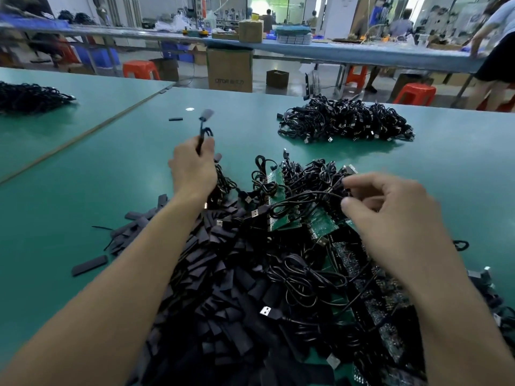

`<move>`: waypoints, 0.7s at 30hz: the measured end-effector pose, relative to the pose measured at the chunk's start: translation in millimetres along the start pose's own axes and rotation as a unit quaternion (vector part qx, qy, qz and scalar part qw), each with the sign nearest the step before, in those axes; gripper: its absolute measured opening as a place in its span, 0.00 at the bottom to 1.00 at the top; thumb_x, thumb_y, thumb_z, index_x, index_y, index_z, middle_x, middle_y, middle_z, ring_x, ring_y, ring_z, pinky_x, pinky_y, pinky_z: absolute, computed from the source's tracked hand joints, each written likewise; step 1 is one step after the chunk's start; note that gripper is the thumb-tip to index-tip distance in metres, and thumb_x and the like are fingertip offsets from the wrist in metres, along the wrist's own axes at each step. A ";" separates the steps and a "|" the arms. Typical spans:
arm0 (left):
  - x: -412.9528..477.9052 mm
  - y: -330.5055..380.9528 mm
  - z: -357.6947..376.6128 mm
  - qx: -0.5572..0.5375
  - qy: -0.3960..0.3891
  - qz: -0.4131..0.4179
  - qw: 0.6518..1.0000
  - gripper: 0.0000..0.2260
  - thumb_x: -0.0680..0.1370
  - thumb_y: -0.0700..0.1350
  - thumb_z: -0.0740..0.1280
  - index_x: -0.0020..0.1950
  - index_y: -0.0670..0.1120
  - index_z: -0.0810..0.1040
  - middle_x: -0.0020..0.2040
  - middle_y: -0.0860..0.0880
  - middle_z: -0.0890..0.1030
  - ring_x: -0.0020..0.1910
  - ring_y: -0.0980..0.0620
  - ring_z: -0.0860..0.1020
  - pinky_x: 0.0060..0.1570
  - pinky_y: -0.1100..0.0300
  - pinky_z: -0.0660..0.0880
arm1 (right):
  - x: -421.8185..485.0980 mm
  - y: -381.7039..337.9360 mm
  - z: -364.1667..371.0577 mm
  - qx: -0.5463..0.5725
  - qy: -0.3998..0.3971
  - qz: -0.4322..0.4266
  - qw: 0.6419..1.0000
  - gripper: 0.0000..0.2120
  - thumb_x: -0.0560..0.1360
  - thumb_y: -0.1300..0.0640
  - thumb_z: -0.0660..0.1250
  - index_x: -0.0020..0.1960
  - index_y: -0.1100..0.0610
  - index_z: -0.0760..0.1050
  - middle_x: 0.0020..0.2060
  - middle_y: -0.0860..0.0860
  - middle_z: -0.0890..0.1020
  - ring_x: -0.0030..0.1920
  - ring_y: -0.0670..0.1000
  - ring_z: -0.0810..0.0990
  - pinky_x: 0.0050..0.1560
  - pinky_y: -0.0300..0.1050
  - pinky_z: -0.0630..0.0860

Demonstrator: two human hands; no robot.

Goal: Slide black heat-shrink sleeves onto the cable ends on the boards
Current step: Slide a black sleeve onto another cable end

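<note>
Sleeves (223,274) first: black, pressed flat, heaped on the green tabletop (83,190) beneath the left forearm, with one stray sleeve (89,265) lying apart at the near left. Probably weigh next to nothing; look soft and thin-walled, so likely need a light squeeze on the two edges to open the mouth before threading. Next along, left hand (192,168) clamped round a thin black cable (201,135), raised above the pile; blurred top end (206,114) seemingly already covered, though cannot tell for sure. Looks limp and springy: best pinched close behind the tip to avoid buckling. In the middle, green boards (320,221) half buried under tangled wires and USB plugs (266,312); light but prone to snagging, better lifted by the edges than dragged by the wires, to spare the joints. Beyond these, well apart, a separate heap of coiled cables (345,121). Furthest right, right hand (395,215), fingers curled, thumb and forefinger pinching a cable loop (306,195) just over the boards, somewhat blurred.
</note>
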State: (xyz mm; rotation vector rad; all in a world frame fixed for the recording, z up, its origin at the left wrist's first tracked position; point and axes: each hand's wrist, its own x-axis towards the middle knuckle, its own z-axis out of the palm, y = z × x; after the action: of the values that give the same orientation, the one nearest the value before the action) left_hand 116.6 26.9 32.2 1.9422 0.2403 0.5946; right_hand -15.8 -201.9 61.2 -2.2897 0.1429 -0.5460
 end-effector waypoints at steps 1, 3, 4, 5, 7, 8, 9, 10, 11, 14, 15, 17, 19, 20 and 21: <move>8.2 -5.8 2.4 0.021 -0.014 -0.020 0.999 0.14 0.84 0.48 0.62 0.39 0.47 0.74 0.32 0.49 0.76 0.36 0.67 0.78 0.30 0.66 0.67 | -0.4 0.1 -1.6 -0.033 -0.033 0.016 0.999 0.13 0.75 0.55 0.71 0.57 0.42 0.80 0.44 0.37 0.79 0.44 0.36 0.77 0.42 0.29 0.69; 19.3 -16.1 7.2 0.062 -0.070 -0.062 0.994 0.12 0.82 0.48 0.63 0.44 0.43 0.77 0.40 0.42 0.79 0.44 0.48 0.79 0.43 0.56 0.73 | -1.6 -1.7 -3.3 -0.092 -0.095 0.040 0.990 0.16 0.74 0.53 0.71 0.60 0.41 0.78 0.45 0.39 0.77 0.47 0.44 0.78 0.44 0.39 0.71; 20.9 -19.2 8.9 0.077 -0.091 -0.073 0.990 0.11 0.82 0.48 0.65 0.50 0.40 0.78 0.47 0.40 0.81 0.49 0.43 0.78 0.49 0.52 0.74 | -2.4 -3.0 -3.6 -0.119 -0.115 0.046 0.985 0.18 0.74 0.53 0.71 0.62 0.41 0.77 0.48 0.42 0.78 0.50 0.47 0.78 0.49 0.42 0.72; 20.3 -20.5 10.0 0.099 -0.105 -0.076 0.987 0.12 0.81 0.48 0.66 0.54 0.39 0.77 0.52 0.39 0.80 0.54 0.40 0.77 0.53 0.49 0.74 | -2.9 -3.7 -4.3 -0.146 -0.124 0.049 0.980 0.19 0.74 0.53 0.71 0.64 0.42 0.76 0.51 0.46 0.79 0.54 0.50 0.77 0.53 0.45 0.73; 14.1 -20.3 10.9 0.166 -0.102 -0.061 0.979 0.13 0.79 0.46 0.68 0.58 0.39 0.76 0.59 0.38 0.78 0.61 0.38 0.74 0.57 0.49 0.71 | -2.9 -3.9 -8.2 -0.186 -0.127 0.053 0.973 0.21 0.74 0.54 0.70 0.65 0.43 0.75 0.56 0.50 0.78 0.58 0.53 0.76 0.61 0.50 0.74; 8.6 -18.5 10.3 0.192 -0.088 -0.047 0.976 0.14 0.79 0.46 0.68 0.62 0.40 0.76 0.64 0.39 0.75 0.65 0.38 0.71 0.61 0.48 0.68 | -2.6 -3.9 -10.8 -0.195 -0.132 0.060 0.970 0.21 0.74 0.54 0.70 0.65 0.43 0.75 0.56 0.50 0.78 0.58 0.53 0.75 0.62 0.51 0.74; 0.1 -14.7 8.8 0.196 -0.069 -0.036 0.978 0.18 0.79 0.45 0.68 0.68 0.43 0.74 0.69 0.40 0.71 0.70 0.39 0.67 0.66 0.48 0.65 | -2.5 -3.4 -13.1 -0.200 -0.143 0.070 0.967 0.20 0.74 0.54 0.70 0.65 0.43 0.75 0.55 0.49 0.77 0.57 0.52 0.75 0.61 0.51 0.74; -8.4 -11.2 7.7 0.178 -0.047 -0.024 0.983 0.21 0.79 0.45 0.68 0.72 0.45 0.72 0.73 0.42 0.68 0.72 0.41 0.65 0.70 0.47 0.63 | -2.5 -2.8 -14.8 -0.201 -0.156 0.080 0.964 0.20 0.74 0.54 0.70 0.64 0.42 0.75 0.54 0.49 0.76 0.56 0.52 0.74 0.59 0.50 0.74; -18.3 -6.4 5.9 0.148 -0.029 -0.005 0.989 0.22 0.79 0.44 0.68 0.73 0.47 0.72 0.72 0.44 0.68 0.72 0.43 0.65 0.71 0.47 0.61 | -2.8 -2.3 -16.2 -0.200 -0.166 0.085 0.962 0.19 0.74 0.55 0.70 0.63 0.42 0.75 0.53 0.48 0.75 0.55 0.51 0.73 0.58 0.49 0.74; -49.2 11.7 1.9 0.038 -0.032 0.074 0.996 0.10 0.79 0.43 0.69 0.59 0.53 0.80 0.56 0.52 0.79 0.59 0.51 0.76 0.66 0.48 0.72 | -4.2 -2.6 -14.8 -0.186 -0.174 0.062 0.965 0.18 0.74 0.61 0.70 0.54 0.39 0.74 0.55 0.49 0.76 0.53 0.51 0.73 0.51 0.44 0.70; -59.1 19.3 0.3 -0.007 -0.058 0.094 0.994 0.07 0.78 0.43 0.70 0.53 0.54 0.81 0.49 0.56 0.80 0.52 0.54 0.78 0.60 0.51 0.76 | -4.4 -2.5 -13.4 -0.176 -0.168 0.052 0.969 0.19 0.74 0.63 0.70 0.50 0.38 0.74 0.54 0.49 0.77 0.52 0.51 0.74 0.50 0.43 0.69; -73.9 31.7 -3.9 -0.062 -0.134 0.127 0.981 0.06 0.77 0.44 0.72 0.48 0.56 0.81 0.44 0.60 0.82 0.46 0.60 0.80 0.51 0.60 0.78 | -4.9 -3.3 -10.7 -0.143 -0.144 0.025 0.979 0.22 0.73 0.67 0.70 0.45 0.38 0.76 0.49 0.48 0.80 0.47 0.48 0.77 0.45 0.40 0.70; -85.0 37.9 -7.8 -0.074 -0.242 0.170 0.952 0.11 0.74 0.48 0.75 0.55 0.57 0.81 0.49 0.60 0.83 0.52 0.64 0.80 0.52 0.61 0.77 | -6.4 -8.9 -9.2 -0.102 -0.121 -0.021 0.987 0.24 0.72 0.67 0.72 0.41 0.35 0.77 0.39 0.43 0.80 0.39 0.40 0.76 0.38 0.33 0.70; -89.3 39.3 -9.4 -0.073 -0.297 0.190 0.933 0.15 0.73 0.50 0.76 0.59 0.57 0.80 0.52 0.61 0.83 0.55 0.64 0.79 0.55 0.61 0.76 | -7.2 -12.5 -8.5 -0.081 -0.114 -0.048 0.989 0.23 0.72 0.66 0.74 0.42 0.35 0.79 0.36 0.40 0.80 0.37 0.39 0.78 0.36 0.27 0.69; -92.2 39.6 -10.5 -0.071 -0.341 0.204 0.915 0.18 0.73 0.51 0.76 0.62 0.57 0.79 0.54 0.60 0.83 0.58 0.64 0.79 0.57 0.60 0.75 | -7.7 -16.1 -7.6 -0.056 -0.106 -0.071 0.990 0.21 0.71 0.64 0.76 0.46 0.36 0.82 0.36 0.40 0.81 0.37 0.37 0.79 0.35 0.24 0.69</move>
State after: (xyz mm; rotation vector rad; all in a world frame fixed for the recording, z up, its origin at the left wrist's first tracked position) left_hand 28.5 -20.8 43.7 1.9426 -0.6448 0.1541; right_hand -27.0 -193.5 74.7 -2.4646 -0.0967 -0.3694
